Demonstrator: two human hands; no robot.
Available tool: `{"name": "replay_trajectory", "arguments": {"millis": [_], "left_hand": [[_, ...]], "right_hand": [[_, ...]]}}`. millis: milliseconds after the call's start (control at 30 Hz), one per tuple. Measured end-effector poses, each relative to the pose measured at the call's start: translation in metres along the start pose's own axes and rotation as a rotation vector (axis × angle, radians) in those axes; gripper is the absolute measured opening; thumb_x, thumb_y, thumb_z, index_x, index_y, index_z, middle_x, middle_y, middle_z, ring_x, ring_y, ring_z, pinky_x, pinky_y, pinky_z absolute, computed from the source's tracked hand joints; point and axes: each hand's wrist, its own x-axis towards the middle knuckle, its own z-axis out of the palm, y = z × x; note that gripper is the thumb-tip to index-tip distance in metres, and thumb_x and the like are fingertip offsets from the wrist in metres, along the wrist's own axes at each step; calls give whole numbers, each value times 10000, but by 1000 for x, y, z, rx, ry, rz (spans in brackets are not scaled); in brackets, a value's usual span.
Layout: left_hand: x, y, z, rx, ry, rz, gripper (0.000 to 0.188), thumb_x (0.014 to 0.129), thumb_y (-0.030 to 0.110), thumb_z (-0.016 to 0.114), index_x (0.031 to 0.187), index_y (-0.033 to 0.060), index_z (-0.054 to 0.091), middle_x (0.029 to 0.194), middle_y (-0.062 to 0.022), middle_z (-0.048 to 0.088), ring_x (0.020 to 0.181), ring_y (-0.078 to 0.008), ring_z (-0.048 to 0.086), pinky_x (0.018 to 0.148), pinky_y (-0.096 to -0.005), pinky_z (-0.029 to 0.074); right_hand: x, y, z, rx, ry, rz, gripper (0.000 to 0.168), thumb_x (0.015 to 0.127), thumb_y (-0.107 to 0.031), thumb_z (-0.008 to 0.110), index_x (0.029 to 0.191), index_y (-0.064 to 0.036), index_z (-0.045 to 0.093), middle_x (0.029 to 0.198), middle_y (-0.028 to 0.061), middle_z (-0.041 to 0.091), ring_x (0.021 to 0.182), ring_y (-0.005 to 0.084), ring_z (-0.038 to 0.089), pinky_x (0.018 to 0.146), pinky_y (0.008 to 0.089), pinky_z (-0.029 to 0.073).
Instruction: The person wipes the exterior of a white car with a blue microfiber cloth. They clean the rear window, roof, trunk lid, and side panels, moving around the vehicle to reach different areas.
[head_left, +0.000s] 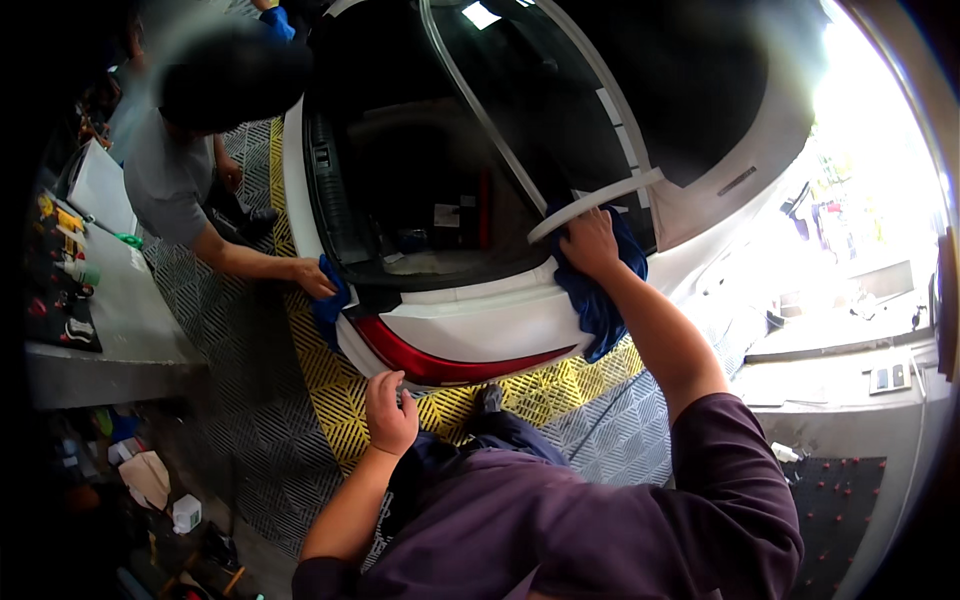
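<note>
My right hand (591, 238) presses a blue cloth (600, 300) onto a white car's body beside the trunk opening (427, 202). Over its fingers passes a raised white curved strip (596, 201); whether they touch it, I cannot tell. My left hand (391, 412) holds nothing, its fingers slightly curled and apart, close to the red tail light (450, 367). White bodywork (480, 322) lies between the light and the opening. Papers (446, 215) and a red object (484, 206) are seen inside the dark opening.
At the left, a co-worker's hand (315, 277) holds another blue cloth (330, 304) against the car's corner. A workbench (127, 300) with tools stands farther left. Yellow and grey grid tiles (330, 405) cover the floor. A white bottle (186, 514) stands low at the left.
</note>
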Motion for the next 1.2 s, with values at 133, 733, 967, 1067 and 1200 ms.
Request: {"name": "replay_trajectory", "arguments": {"millis": [133,733,967,1067,1200], "left_hand": [[2,0,18,0,35,-57,393,870,-66,665,1257,-9,623,1169,-206,636,1043,-390,634,941,-500,532],[113,64,72,143,250,122,396,844,-58,667,1236,-7,643,1176,-203,664,1101,-421,638,974,-492,515],[138,52,80,168,307,72,382,829,-78,645,1203,-3,645,1120,-174,654,1024,-367,642,937,-464,525],[140,48,91,223,317,94,350,834,-57,630,1180,-2,656,1072,-159,668,999,-364,654,918,-463,525],[144,46,91,222,308,97,327,842,-48,623,1164,-8,659,1079,-165,674,998,-379,653,906,-472,522]], "right_hand": [[17,12,16,12,17,-173,293,813,-122,734,1097,-94,667,1136,132,607,1188,352,600,1047,509,470],[8,21,20,29,-39,-197,225,886,-118,695,1084,-104,802,1253,143,673,1259,333,604,1062,473,458],[-37,20,-3,117,-384,-228,209,893,-101,639,965,-135,831,1143,69,712,1171,273,627,972,444,479],[-17,26,-4,96,-195,-291,180,889,-118,656,929,-149,828,1088,64,702,1108,266,637,932,438,479],[-4,19,2,79,13,-300,186,888,-135,651,936,-151,831,1079,65,706,1092,268,646,923,429,485]]}}
